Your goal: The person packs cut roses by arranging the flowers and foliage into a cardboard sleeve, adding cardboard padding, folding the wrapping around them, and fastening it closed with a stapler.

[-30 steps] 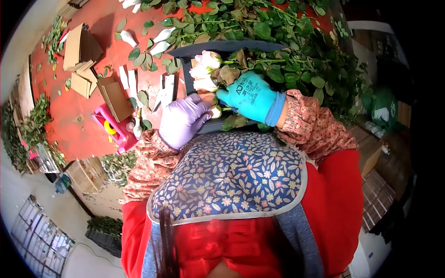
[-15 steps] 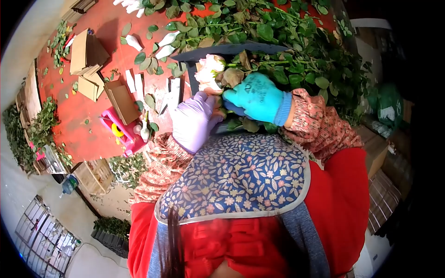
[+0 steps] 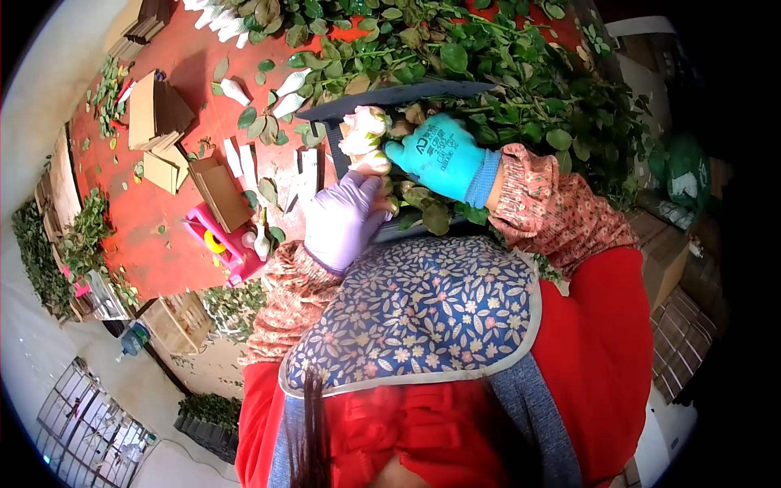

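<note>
Pale pink roses (image 3: 363, 130) lie with their heads at the left end of a dark tray (image 3: 390, 101), stems and leaves running right. My left hand (image 3: 342, 218), in a thin purple glove with bare fingertips, has its fingers closed at a rose head near the tray's front edge. Just right of the heads, my right hand (image 3: 443, 159) in a teal glove is curled over the stems; what its fingers grip is hidden beneath it.
Leafy rose stems (image 3: 521, 89) cover the table's back and right. On the red table (image 3: 154, 244) are folded cardboard pieces (image 3: 159, 114), a pink tape dispenser (image 3: 226, 244), white foam nets (image 3: 290, 93), white strips (image 3: 307, 175) and loose leaves.
My right hand has lifted slightly up and left from the lower stems, uncovering leaves beneath it. My left hand stays by the rose heads. The view has shifted a little.
</note>
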A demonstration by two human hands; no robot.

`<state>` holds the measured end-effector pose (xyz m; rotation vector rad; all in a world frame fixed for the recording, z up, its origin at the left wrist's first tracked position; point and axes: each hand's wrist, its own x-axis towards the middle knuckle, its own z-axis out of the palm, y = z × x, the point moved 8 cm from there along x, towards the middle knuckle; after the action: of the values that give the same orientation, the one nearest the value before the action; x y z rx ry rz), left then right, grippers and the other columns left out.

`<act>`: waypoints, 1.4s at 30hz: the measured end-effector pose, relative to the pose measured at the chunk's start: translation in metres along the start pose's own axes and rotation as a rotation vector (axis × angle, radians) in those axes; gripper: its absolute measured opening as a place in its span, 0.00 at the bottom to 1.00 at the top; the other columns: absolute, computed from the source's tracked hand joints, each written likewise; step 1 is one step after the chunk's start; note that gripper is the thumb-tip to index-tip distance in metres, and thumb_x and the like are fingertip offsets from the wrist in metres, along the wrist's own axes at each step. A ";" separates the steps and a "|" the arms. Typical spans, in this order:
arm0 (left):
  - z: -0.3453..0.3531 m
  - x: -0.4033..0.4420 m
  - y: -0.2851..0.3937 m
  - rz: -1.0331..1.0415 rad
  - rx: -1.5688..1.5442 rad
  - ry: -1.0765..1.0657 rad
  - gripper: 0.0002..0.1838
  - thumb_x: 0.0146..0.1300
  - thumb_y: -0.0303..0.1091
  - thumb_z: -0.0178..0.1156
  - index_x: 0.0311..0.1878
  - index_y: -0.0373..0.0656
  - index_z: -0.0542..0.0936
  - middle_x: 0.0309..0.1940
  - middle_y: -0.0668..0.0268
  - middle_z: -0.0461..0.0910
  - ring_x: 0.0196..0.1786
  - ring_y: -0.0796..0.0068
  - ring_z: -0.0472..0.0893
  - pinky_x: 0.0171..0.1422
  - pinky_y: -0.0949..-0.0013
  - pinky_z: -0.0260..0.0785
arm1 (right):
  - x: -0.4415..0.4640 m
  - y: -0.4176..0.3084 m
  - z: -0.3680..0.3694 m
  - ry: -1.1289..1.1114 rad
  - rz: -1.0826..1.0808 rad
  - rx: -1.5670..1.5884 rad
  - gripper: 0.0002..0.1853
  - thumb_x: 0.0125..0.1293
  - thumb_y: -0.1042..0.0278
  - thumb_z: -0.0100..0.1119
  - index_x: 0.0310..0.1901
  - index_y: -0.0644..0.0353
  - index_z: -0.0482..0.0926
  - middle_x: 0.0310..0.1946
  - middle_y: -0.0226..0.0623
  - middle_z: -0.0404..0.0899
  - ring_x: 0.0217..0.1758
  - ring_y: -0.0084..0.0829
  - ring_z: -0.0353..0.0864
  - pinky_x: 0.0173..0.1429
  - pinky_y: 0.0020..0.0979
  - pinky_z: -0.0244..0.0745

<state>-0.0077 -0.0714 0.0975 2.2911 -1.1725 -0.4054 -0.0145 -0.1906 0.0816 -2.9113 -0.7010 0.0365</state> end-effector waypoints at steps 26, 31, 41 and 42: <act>-0.009 0.007 0.006 -0.025 -0.028 0.014 0.34 0.42 0.32 0.75 0.57 0.44 0.78 0.58 0.63 0.78 0.50 0.55 0.80 0.53 0.59 0.76 | 0.008 0.046 -0.047 0.061 0.271 0.212 0.08 0.62 0.65 0.64 0.41 0.55 0.82 0.29 0.43 0.82 0.31 0.47 0.83 0.34 0.44 0.76; -0.008 0.005 0.002 -0.005 -0.073 0.057 0.33 0.43 0.32 0.75 0.57 0.43 0.78 0.57 0.61 0.78 0.49 0.54 0.80 0.52 0.58 0.76 | -0.002 0.049 -0.053 -0.100 0.248 0.614 0.07 0.63 0.63 0.63 0.40 0.55 0.82 0.32 0.41 0.84 0.33 0.45 0.84 0.38 0.42 0.78; -0.013 0.006 0.007 0.002 -0.087 0.058 0.32 0.43 0.32 0.75 0.57 0.44 0.78 0.58 0.61 0.78 0.51 0.54 0.79 0.54 0.58 0.75 | 0.014 0.042 -0.033 0.006 0.279 0.251 0.09 0.61 0.63 0.65 0.40 0.55 0.80 0.28 0.43 0.81 0.31 0.48 0.81 0.33 0.47 0.74; -0.012 0.005 0.006 -0.014 -0.092 0.052 0.32 0.43 0.32 0.75 0.56 0.44 0.78 0.59 0.61 0.78 0.51 0.54 0.79 0.53 0.58 0.75 | 0.012 0.043 -0.037 0.000 0.272 0.250 0.09 0.61 0.63 0.65 0.40 0.55 0.80 0.28 0.43 0.81 0.31 0.48 0.81 0.33 0.47 0.74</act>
<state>-0.0032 -0.0747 0.1105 2.2189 -1.0903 -0.3943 0.0180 -0.2274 0.1123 -2.7398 -0.2722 0.1432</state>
